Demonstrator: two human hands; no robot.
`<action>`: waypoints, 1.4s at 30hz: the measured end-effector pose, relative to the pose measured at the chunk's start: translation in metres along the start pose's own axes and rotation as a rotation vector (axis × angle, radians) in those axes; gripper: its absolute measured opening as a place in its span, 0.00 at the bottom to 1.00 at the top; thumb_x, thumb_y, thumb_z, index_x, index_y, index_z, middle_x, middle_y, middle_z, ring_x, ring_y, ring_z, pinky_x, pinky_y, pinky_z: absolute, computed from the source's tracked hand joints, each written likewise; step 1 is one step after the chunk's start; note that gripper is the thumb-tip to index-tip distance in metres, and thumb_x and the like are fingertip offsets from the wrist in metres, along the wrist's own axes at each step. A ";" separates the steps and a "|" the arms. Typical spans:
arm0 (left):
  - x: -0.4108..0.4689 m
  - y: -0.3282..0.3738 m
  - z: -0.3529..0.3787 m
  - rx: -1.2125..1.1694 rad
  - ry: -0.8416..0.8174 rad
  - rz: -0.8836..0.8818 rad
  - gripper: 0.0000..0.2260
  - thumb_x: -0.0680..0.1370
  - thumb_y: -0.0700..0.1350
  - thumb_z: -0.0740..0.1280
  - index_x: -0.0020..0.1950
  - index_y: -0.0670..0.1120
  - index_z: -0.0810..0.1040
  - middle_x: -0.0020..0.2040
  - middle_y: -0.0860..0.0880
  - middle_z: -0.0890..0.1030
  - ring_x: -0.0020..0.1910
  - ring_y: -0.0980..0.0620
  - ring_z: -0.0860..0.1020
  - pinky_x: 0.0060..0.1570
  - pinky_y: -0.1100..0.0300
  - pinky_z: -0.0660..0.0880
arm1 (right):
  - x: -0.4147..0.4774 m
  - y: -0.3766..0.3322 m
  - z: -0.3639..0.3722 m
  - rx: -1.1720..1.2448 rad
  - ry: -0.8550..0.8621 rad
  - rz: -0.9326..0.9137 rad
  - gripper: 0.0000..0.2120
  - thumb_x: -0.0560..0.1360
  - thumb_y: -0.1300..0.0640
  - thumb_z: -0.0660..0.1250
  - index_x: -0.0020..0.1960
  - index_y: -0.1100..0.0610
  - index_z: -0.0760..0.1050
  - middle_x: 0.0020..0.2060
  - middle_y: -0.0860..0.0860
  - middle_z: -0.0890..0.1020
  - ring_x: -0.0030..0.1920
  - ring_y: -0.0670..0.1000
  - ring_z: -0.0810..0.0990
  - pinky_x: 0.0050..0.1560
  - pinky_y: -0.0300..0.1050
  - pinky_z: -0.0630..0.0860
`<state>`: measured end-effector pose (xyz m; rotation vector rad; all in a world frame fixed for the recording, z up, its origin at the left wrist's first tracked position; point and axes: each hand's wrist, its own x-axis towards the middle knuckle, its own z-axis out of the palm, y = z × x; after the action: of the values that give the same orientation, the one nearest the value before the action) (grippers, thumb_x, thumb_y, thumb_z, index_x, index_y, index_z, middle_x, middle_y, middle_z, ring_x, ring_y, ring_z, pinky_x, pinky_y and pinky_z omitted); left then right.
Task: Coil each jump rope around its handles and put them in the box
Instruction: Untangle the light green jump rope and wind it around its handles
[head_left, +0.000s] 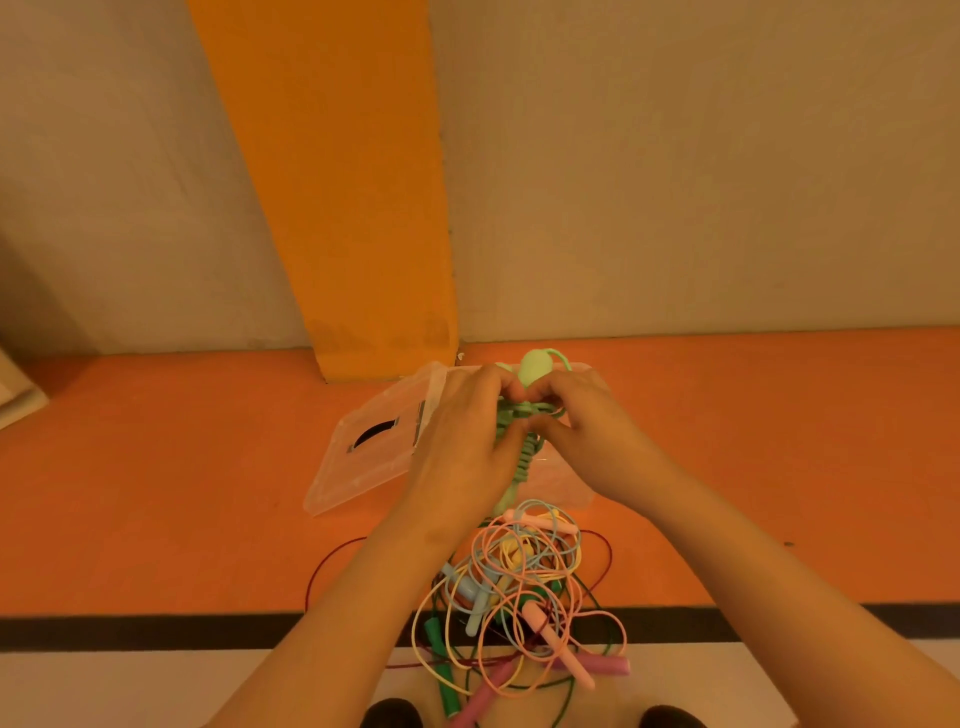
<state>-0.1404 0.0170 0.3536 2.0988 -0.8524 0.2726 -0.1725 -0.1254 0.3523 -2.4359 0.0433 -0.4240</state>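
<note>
Both hands hold a light green jump rope (531, 375) above the clear plastic box (563, 488). Its cord is wound round the handles between my hands. My left hand (470, 431) grips the wound bundle from the left. My right hand (587, 421) pinches the cord at the top of the coil from the right. A tangled pile of jump ropes (524, 587) in pink, yellow, blue, green and dark red lies on the floor in front of the box, near me.
The box's clear lid (374, 441) lies open to the left on the orange floor. A wall with an orange stripe (353, 208) stands just behind the box. A black line (156, 631) crosses the floor near my shoes (392, 714).
</note>
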 end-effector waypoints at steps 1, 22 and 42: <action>-0.001 0.001 0.002 -0.022 -0.022 0.006 0.12 0.73 0.40 0.71 0.53 0.46 0.72 0.48 0.60 0.68 0.50 0.61 0.66 0.46 0.63 0.65 | 0.001 0.001 -0.002 -0.023 0.019 0.005 0.10 0.77 0.61 0.65 0.58 0.58 0.76 0.53 0.54 0.77 0.59 0.53 0.68 0.58 0.47 0.67; 0.002 -0.010 0.002 -0.189 0.178 -0.050 0.08 0.69 0.40 0.77 0.46 0.45 0.82 0.67 0.52 0.73 0.64 0.54 0.73 0.62 0.51 0.72 | 0.002 -0.002 -0.007 0.744 -0.137 0.113 0.08 0.75 0.69 0.63 0.39 0.60 0.75 0.40 0.49 0.76 0.41 0.37 0.75 0.47 0.29 0.70; 0.005 -0.012 0.004 -0.280 0.186 -0.014 0.09 0.75 0.39 0.72 0.36 0.43 0.75 0.55 0.60 0.77 0.56 0.61 0.76 0.54 0.60 0.73 | -0.002 0.011 -0.010 0.837 0.021 -0.035 0.14 0.66 0.62 0.66 0.50 0.52 0.76 0.45 0.49 0.79 0.51 0.45 0.77 0.54 0.37 0.72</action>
<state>-0.1292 0.0164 0.3460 1.7880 -0.7206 0.3162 -0.1772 -0.1397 0.3524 -1.6086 -0.1423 -0.3815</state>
